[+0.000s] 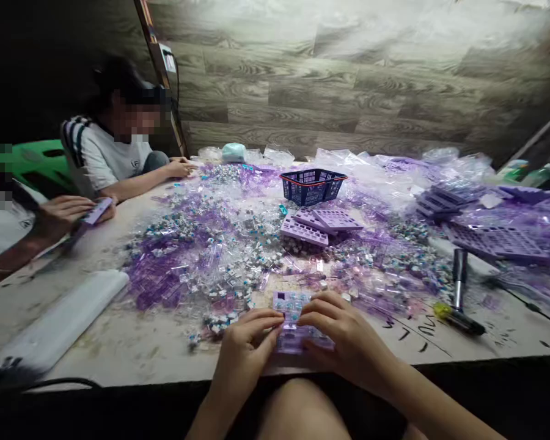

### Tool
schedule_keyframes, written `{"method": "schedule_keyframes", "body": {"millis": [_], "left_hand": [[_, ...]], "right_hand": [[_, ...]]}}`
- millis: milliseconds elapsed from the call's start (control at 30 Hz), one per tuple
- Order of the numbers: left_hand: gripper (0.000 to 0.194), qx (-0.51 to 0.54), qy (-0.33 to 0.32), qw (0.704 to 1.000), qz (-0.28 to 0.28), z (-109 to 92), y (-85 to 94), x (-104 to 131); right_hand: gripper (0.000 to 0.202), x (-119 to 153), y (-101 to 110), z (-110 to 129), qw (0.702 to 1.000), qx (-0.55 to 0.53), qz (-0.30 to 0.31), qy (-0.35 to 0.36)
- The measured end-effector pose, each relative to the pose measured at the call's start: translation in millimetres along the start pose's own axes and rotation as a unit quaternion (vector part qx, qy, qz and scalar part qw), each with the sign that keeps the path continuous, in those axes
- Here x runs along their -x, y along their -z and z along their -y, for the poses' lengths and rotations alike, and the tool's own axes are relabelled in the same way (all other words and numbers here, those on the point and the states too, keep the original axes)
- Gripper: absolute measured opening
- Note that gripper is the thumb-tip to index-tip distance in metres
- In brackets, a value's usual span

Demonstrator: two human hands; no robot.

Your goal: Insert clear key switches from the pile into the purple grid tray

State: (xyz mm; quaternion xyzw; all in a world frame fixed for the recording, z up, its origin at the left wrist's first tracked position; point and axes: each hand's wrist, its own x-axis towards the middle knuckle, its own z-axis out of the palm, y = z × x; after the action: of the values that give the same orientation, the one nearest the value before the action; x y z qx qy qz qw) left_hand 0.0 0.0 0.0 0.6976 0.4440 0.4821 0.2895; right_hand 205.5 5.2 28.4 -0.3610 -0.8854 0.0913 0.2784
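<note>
In front of me on the table lies a lilac panel point(281, 300) with small square openings, several of them filled with clear and bluish pieces. My left hand point(248, 343) is at its left edge, thumb and forefinger pinched together. Whatever is between those fingertips is too small to make out. Over the panel's right side curves my right hand point(338, 328), fingers bent onto its top and thumb lower down, gripping it. The hand covers part of the panel. Small white and blue parts point(220, 321) lie loose just left of it.
Behind the panel spread heaps of purple pieces point(158, 278), a stack of lilac panels point(305, 231) and a dark basket point(312, 189). A hammer point(459, 284) lies right; a white lamp-like bar point(68, 318) lies left. Two people point(114, 146) sit left, one holding a lilac piece point(96, 211).
</note>
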Motion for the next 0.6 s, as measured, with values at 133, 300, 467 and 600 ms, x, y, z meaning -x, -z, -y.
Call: {"method": "schedule_keyframes", "body": {"millis": [133,300,467,600], "left_hand": [[0.02,-0.025,-0.041,0.999,-0.006,0,-2.5,1],[0.022,-0.123,-0.161,0.979,-0.025,-5,-5.7,9],[0.027,-0.21,-0.206,0.956,0.003,-11,-3.7,11],[0.028,-0.25,-0.224,0.942,0.008,-13,-1.0,8]], "right_hand": [[0.015,-1,0,2,1.0,-0.016,0.0,0.022],[0.022,-3,-2,7,0.999,-0.047,0.009,-0.016],[0.027,-10,-1,11,0.996,-0.018,0.071,-0.058],[0.026,-18,2,16,0.99,0.01,0.123,-0.074]]}}
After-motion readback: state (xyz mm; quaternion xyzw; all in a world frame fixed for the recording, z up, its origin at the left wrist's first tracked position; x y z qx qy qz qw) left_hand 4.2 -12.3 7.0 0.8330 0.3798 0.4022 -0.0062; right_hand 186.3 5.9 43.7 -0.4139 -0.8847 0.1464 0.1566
